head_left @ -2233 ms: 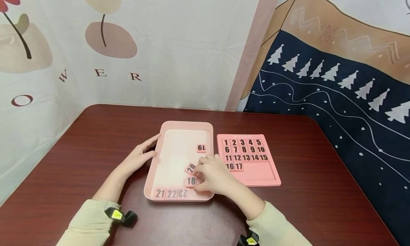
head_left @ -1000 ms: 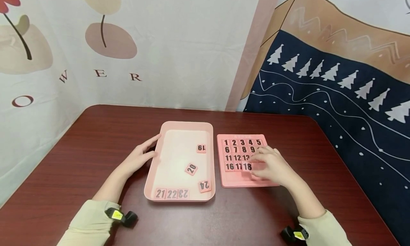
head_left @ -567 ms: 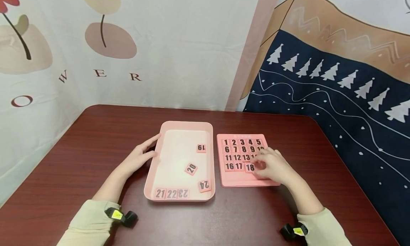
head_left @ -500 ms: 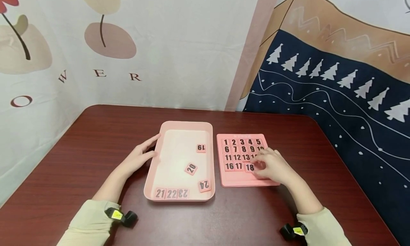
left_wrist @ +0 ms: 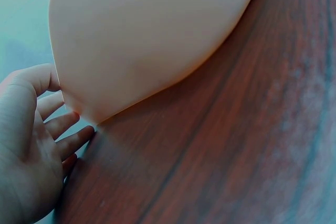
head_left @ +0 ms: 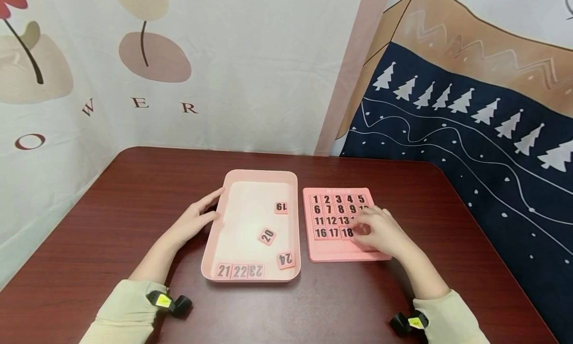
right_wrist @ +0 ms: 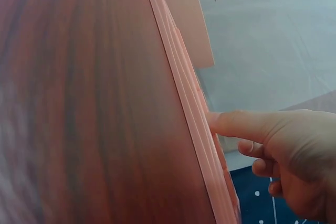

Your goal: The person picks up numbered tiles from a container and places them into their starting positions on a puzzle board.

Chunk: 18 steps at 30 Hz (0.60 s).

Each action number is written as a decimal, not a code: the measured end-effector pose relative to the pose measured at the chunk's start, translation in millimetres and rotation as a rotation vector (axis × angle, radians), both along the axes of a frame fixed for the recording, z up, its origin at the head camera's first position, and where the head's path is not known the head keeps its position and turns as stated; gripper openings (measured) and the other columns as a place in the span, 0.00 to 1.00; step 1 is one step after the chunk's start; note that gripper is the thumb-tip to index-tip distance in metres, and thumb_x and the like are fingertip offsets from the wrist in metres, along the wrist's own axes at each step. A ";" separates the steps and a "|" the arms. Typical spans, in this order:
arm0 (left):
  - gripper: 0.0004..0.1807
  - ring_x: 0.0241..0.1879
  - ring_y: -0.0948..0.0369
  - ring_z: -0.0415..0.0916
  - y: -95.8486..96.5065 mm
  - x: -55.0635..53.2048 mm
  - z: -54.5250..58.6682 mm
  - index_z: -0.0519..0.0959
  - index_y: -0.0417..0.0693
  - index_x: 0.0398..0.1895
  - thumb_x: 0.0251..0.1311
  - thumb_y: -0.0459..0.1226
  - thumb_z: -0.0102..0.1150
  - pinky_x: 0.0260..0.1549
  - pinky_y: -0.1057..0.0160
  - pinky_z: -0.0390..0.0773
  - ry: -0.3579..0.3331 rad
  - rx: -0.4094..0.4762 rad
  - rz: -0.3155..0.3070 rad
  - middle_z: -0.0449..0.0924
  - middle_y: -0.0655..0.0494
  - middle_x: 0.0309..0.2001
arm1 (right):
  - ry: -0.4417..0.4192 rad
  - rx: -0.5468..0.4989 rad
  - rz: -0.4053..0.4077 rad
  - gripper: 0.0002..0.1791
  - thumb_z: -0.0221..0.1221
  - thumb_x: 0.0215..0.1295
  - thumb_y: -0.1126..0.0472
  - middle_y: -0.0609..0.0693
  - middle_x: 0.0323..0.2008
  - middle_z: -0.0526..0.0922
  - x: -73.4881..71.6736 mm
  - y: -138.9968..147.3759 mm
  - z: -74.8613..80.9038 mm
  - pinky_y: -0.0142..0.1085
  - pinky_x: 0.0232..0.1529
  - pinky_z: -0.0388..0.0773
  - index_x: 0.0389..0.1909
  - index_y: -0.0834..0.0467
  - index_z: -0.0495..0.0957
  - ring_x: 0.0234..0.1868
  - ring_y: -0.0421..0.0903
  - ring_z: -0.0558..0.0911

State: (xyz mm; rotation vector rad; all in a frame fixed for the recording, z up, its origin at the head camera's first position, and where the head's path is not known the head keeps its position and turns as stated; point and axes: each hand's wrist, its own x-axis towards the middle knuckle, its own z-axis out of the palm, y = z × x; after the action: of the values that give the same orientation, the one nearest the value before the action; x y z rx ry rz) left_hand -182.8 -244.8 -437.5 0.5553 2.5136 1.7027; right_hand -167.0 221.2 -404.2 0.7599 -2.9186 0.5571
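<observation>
On the pink number board (head_left: 353, 255), tiles 1 to 17 stand in rows, partly covered at the right by my right hand (head_left: 380, 230). That hand pinches number tile 18 (head_left: 346, 233) by its right side, with the tile beside 17. Seen from the right wrist, the thumb (right_wrist: 241, 123) meets the board's (right_wrist: 184, 98) face. My left hand (head_left: 190, 224) rests against the left wall of the pink tray (head_left: 215, 234), its fingers fairly straight; the left wrist view has the fingertips (left_wrist: 71, 119) touching the tray's outer side (left_wrist: 142, 40).
Inside the tray lie loose tiles: 19 (head_left: 281, 207) upside down, 20 (head_left: 267, 236) tilted, and 24 (head_left: 285, 260) upside down. Tiles 21 (head_left: 224, 271), 22 and 23 line its near end. Both tray and board sit on a dark wood table (head_left: 161, 184), with printed cloths behind.
My right hand took tile 18 from the tray across to the board, set it down right of 17, and has slid it slightly left. My left hand stays on the tray.
</observation>
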 end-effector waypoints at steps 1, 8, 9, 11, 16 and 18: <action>0.35 0.66 0.47 0.57 -0.2 -0.2 0.2 0.56 0.45 0.74 0.63 0.30 0.51 0.50 0.76 0.62 -0.013 0.003 -0.003 0.60 0.37 0.68 | 0.010 0.000 0.005 0.11 0.72 0.48 0.58 0.41 0.33 0.79 -0.7 -0.6 -0.8 0.44 0.41 0.61 0.35 0.48 0.86 0.39 0.43 0.71; 0.35 0.66 0.45 0.56 -0.7 -0.7 0.8 0.55 0.44 0.74 0.64 0.30 0.51 0.51 0.76 0.61 -0.026 0.000 -0.001 0.60 0.36 0.67 | 0.061 -0.033 0.033 0.13 0.73 0.45 0.57 0.41 0.33 0.79 -1.8 -6.5 1.5 0.44 0.41 0.61 0.34 0.48 0.86 0.41 0.45 0.73; 0.35 0.66 0.45 0.57 -0.9 -0.7 0.9 0.55 0.44 0.74 0.64 0.30 0.51 0.51 0.76 0.61 -0.028 0.000 0.000 0.60 0.36 0.67 | 0.069 -0.050 0.039 0.13 0.73 0.45 0.57 0.44 0.36 0.80 -1.8 -8.9 3.8 0.45 0.42 0.61 0.35 0.49 0.86 0.44 0.48 0.74; 0.35 0.65 0.46 0.57 -0.9 -0.4 1.6 0.56 0.45 0.74 0.64 0.29 0.51 0.51 0.76 0.62 -0.031 0.000 0.001 0.60 0.37 0.68 | 0.077 -0.098 0.053 0.14 0.74 0.45 0.57 0.47 0.40 0.81 -2.3 -16.3 9.9 0.48 0.47 0.62 0.36 0.51 0.86 0.49 0.52 0.74; 0.35 0.65 0.45 0.58 0.0 0.2 3.2 0.56 0.45 0.74 0.64 0.29 0.51 0.50 0.76 0.63 -0.033 0.008 -0.004 0.60 0.36 0.68 | 0.111 -0.194 0.112 0.16 0.73 0.48 0.59 0.47 0.41 0.81 -10.3 -47.6 25.4 0.52 0.52 0.64 0.40 0.53 0.86 0.50 0.51 0.73; 0.35 0.65 0.45 0.58 0.4 0.1 3.3 0.56 0.44 0.74 0.63 0.29 0.51 0.50 0.76 0.63 -0.029 0.013 -0.006 0.61 0.35 0.67 | 0.124 -0.195 0.142 0.17 0.73 0.48 0.58 0.46 0.41 0.80 -16.4 -62.9 29.9 0.49 0.49 0.66 0.41 0.53 0.85 0.47 0.47 0.72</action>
State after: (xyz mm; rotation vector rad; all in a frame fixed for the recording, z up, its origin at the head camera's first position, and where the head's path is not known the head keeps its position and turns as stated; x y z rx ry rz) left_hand -182.6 -244.4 -434.2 0.5349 2.4806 1.7130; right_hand -183.4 158.2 -374.2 0.9429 -2.6633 0.7649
